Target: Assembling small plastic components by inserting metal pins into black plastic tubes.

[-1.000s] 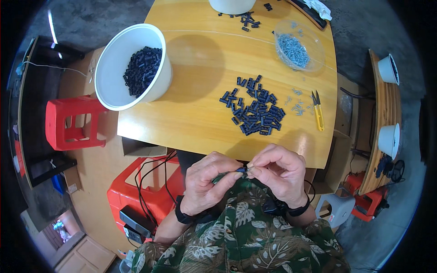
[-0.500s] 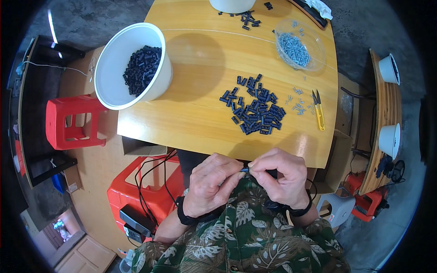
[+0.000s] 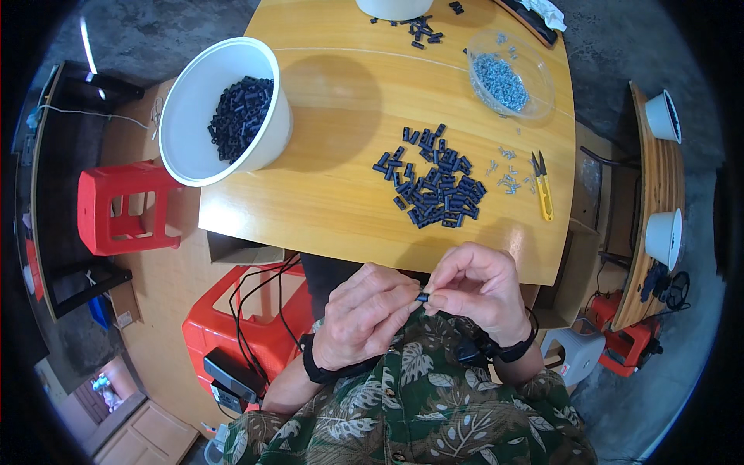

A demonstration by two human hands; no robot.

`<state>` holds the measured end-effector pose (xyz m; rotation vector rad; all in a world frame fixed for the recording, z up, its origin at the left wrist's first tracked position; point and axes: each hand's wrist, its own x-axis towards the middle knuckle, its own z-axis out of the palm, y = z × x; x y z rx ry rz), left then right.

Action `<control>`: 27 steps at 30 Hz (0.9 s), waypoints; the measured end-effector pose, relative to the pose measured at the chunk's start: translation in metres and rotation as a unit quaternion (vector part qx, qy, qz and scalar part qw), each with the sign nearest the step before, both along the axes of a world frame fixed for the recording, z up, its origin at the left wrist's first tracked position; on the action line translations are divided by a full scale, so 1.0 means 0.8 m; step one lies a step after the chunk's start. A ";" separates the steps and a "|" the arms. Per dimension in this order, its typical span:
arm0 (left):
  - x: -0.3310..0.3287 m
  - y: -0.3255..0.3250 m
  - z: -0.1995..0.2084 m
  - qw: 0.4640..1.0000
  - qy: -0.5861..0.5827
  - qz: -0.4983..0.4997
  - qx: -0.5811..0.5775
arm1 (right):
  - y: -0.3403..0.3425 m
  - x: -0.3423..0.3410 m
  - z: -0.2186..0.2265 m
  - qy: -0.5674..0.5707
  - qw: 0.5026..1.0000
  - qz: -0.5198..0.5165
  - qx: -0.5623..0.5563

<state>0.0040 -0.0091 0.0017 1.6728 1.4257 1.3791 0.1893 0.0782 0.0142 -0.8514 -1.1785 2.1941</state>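
Note:
Just over my shirt front, past the table's near edge, my left hand [image 3: 370,316] is closed round a small black plastic piece [image 3: 422,297], and only its end sticks out of the fingertips. My right hand [image 3: 484,293] meets that end with thumb and fingers in a pinch; whatever lies between them is too small to make out. Beyond my hands, a loose pile of short black plastic pieces with holes [image 3: 446,190] is spread on the table [image 3: 325,217]. Several tiny silvery screws [image 3: 508,183] lie scattered to its right, beside yellow-handled thread snips [image 3: 545,190].
A white tub [image 3: 182,116] of black pieces leans at the table's left. A clear bowl [image 3: 539,93] with small metal screws sits at the far right. Red stools [image 3: 128,205] stand on the left, and black cables hang over the nearer one. Another white tub [image 3: 394,6] is at the back.
My right hand has shifted slightly and its fingers have lifted and spread a little above the pinch. The black piece's end now shows more plainly between my hands.

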 end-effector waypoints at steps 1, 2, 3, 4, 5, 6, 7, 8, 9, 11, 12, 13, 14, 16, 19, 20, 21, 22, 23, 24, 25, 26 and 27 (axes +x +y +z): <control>0.000 0.000 0.000 1.000 0.001 -0.002 -0.001 | 0.001 -0.001 -0.001 0.011 1.000 0.011 -0.023; 0.000 0.000 0.000 1.000 0.002 -0.003 -0.001 | 0.002 -0.002 -0.003 0.021 0.998 0.021 -0.046; 0.000 0.000 0.000 1.000 0.002 -0.003 -0.001 | 0.003 -0.003 -0.004 0.021 0.998 0.022 -0.046; 0.000 -0.001 -0.001 1.000 0.005 -0.002 -0.001 | 0.004 -0.004 -0.005 0.022 0.996 0.032 -0.078; 0.001 -0.001 -0.002 1.000 0.008 -0.001 0.000 | 0.005 -0.006 -0.007 0.022 0.993 0.041 -0.110; 0.000 -0.001 -0.002 1.000 0.007 -0.002 0.000 | 0.005 -0.007 -0.011 0.022 0.993 0.040 -0.110; 0.000 -0.002 -0.002 1.000 0.011 0.003 -0.003 | 0.005 -0.008 -0.019 0.054 0.986 0.042 -0.153; -0.001 -0.002 -0.002 1.000 0.014 0.007 -0.007 | 0.004 -0.008 -0.024 0.087 0.976 0.045 -0.196; -0.002 -0.002 -0.004 1.000 0.015 0.008 -0.006 | 0.003 -0.010 -0.027 0.088 0.976 0.046 -0.196; -0.003 -0.004 -0.010 0.999 -0.011 0.020 -0.024 | -0.003 -0.010 -0.029 0.073 0.981 0.022 -0.178; -0.003 -0.005 -0.009 0.999 -0.010 0.021 -0.024 | -0.007 -0.011 -0.029 0.074 0.981 0.023 -0.177; -0.001 -0.006 -0.009 0.999 -0.004 0.028 -0.036 | -0.010 -0.011 -0.027 0.033 0.992 0.010 -0.121; 0.000 -0.005 -0.009 0.998 0.003 0.034 -0.048 | -0.012 -0.012 -0.026 -0.008 0.998 -0.003 -0.064; 0.002 -0.005 -0.011 0.997 0.014 0.039 -0.061 | -0.013 -0.013 -0.023 -0.042 0.999 -0.006 -0.007; 0.002 -0.003 -0.010 0.995 0.028 0.041 -0.089 | -0.010 -0.013 -0.024 -0.099 0.987 -0.006 0.129; 0.001 -0.002 -0.010 0.993 0.030 0.038 -0.105 | -0.009 -0.013 -0.025 -0.121 0.971 -0.004 0.206; 0.000 -0.002 -0.010 0.993 0.030 0.038 -0.105 | -0.008 -0.014 -0.024 -0.121 0.971 -0.004 0.206; -0.002 -0.003 -0.011 0.992 0.021 0.040 -0.121 | -0.007 -0.015 -0.021 -0.127 0.963 0.002 0.238; -0.003 -0.004 -0.011 0.990 0.012 0.041 -0.137 | -0.006 -0.017 -0.019 -0.134 0.954 0.007 0.269; -0.003 -0.004 -0.012 0.990 0.012 0.042 -0.136 | -0.007 -0.018 -0.020 -0.133 0.954 0.007 0.270; -0.003 -0.004 -0.013 0.991 0.011 0.043 -0.130 | -0.007 -0.019 -0.022 -0.133 0.954 0.005 0.270; -0.003 -0.004 -0.014 0.991 0.009 0.044 -0.123 | -0.008 -0.021 -0.023 -0.133 0.954 0.003 0.270; -0.004 -0.003 -0.015 0.991 0.008 0.045 -0.123 | -0.007 -0.023 -0.022 -0.134 0.953 0.003 0.270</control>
